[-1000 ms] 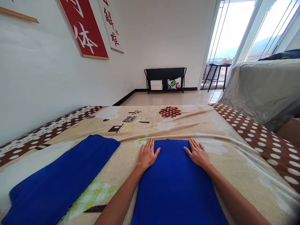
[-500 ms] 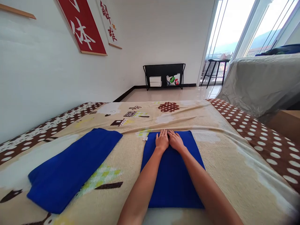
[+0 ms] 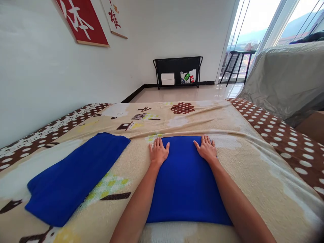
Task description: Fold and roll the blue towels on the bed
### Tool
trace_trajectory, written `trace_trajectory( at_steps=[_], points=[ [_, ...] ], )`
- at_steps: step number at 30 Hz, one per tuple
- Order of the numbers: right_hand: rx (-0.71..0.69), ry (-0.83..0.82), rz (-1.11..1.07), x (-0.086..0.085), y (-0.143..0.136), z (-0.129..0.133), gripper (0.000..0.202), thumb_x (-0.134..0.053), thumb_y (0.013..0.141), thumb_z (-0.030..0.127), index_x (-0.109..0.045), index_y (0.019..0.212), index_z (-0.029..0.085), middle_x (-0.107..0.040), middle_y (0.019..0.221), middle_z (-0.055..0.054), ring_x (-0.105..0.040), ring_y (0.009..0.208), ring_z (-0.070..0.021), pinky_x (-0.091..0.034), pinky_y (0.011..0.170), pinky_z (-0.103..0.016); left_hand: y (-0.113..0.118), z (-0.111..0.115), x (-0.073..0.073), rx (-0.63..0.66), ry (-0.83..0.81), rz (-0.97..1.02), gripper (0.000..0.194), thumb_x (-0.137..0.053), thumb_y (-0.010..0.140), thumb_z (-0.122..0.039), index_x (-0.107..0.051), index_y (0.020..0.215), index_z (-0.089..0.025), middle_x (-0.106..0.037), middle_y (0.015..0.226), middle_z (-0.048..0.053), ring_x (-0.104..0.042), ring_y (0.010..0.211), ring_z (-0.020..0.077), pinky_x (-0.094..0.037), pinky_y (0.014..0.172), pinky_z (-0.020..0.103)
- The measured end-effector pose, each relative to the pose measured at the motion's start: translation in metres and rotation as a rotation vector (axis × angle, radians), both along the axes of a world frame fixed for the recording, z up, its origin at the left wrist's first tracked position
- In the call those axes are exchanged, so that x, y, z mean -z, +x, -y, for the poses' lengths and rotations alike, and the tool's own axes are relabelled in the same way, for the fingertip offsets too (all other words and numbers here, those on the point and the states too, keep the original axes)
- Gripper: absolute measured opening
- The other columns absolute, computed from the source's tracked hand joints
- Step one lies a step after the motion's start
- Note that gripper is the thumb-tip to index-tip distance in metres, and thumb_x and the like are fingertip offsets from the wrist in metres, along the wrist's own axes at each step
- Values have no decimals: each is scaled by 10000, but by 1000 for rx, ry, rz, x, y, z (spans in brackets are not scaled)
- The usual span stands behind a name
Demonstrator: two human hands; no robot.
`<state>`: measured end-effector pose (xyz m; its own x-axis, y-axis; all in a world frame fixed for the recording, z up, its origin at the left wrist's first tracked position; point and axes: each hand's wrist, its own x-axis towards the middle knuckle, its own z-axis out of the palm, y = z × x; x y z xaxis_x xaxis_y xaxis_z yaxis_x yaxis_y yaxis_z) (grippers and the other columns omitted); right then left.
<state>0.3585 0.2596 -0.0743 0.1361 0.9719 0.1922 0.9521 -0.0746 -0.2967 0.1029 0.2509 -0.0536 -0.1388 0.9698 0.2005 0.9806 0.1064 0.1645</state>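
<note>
On the patterned blanket (image 3: 253, 189), the left hand (image 3: 159, 151) and right hand (image 3: 207, 149) are resting palm-down, unclenched, at the far corners of the central blue cloth (image 3: 186, 189).

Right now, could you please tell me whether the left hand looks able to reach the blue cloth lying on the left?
Probably yes: the left hand lies open at the edge of the right cloth, and only blanket shows between it and the left cloth.
</note>
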Motion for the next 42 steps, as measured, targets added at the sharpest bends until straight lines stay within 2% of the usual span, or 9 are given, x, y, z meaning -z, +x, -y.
trace_trajectory(
  at_steps=[5,9,12,15,18,27,33,37,42],
  points=[
    [72,26,-4,-1,4,1,554,-538,944,516,-481,1392,196,-411,1499,-120,-385,1376,-305,-274,1133,-587,-8,1,-1,-5,-6,-3,685,-236,975,-582,-391,1493,-162,-352,1575,120,-253,1485,298,-125,1207,586],
    [49,86,3,-17,7,13,471,-580,942,430,-517,1344,193,-470,1435,-112,-466,1299,-289,-374,1077,-564,-4,10,-16,1,60,-12,616,-246,1006,-468,-389,1487,-112,-315,1584,177,-219,1491,337,-141,1188,622],
    [-46,133,25,-30,-10,21,472,-591,939,402,-506,1356,200,-449,1451,-112,-459,1302,-293,-379,1074,-565,18,17,-26,139,122,-32,549,-370,1008,-394,-336,1510,-174,-254,1616,146,-204,1494,317,-133,1199,597],
    [-233,126,40,-37,-44,21,454,-587,942,397,-513,1349,211,-466,1434,-106,-492,1265,-275,-413,1051,-538,50,17,-26,334,106,-42,516,-561,950,-399,-448,1424,-232,-389,1541,106,-400,1385,306,-296,1140,590],
    [-347,83,41,-37,-61,17,432,-586,944,403,-532,1325,209,-500,1397,-102,-525,1223,-259,-443,1025,-516,64,13,-18,387,75,-36,457,-600,932,-389,-520,1345,-210,-481,1448,107,-501,1283,291,-407,1065,563],
    [-90,15,60,-28,31,22,483,-586,939,427,-506,1357,198,-462,1440,-111,-473,1289,-289,-386,1068,-563,-7,6,-13,177,69,-26,495,-585,934,-425,-498,1370,-208,-444,1485,114,-448,1337,311,-341,1105,598],
    [-125,60,104,-43,-12,29,465,-601,933,402,-517,1341,195,-475,1423,-110,-486,1271,-285,-401,1055,-556,31,18,-28,262,113,-73,457,-602,931,-383,-520,1342,-204,-476,1450,110,-483,1301,300,-390,1076,579],
    [-304,71,107,-36,-56,56,500,-578,943,425,-484,1390,221,-417,1490,-106,-433,1331,-293,-334,1105,-573,56,50,-19,415,86,-75,472,-566,951,-395,-494,1380,-213,-460,1485,110,-477,1322,288,-370,1101,564],
    [-277,22,93,-18,-10,95,568,-372,1013,474,-355,1502,185,-343,1568,-110,-294,1450,-246,-195,1191,-502,6,90,-12,403,21,-79,526,-331,1014,-444,-349,1509,-265,-350,1588,48,-300,1468,204,-220,1211,449]
  ],
)
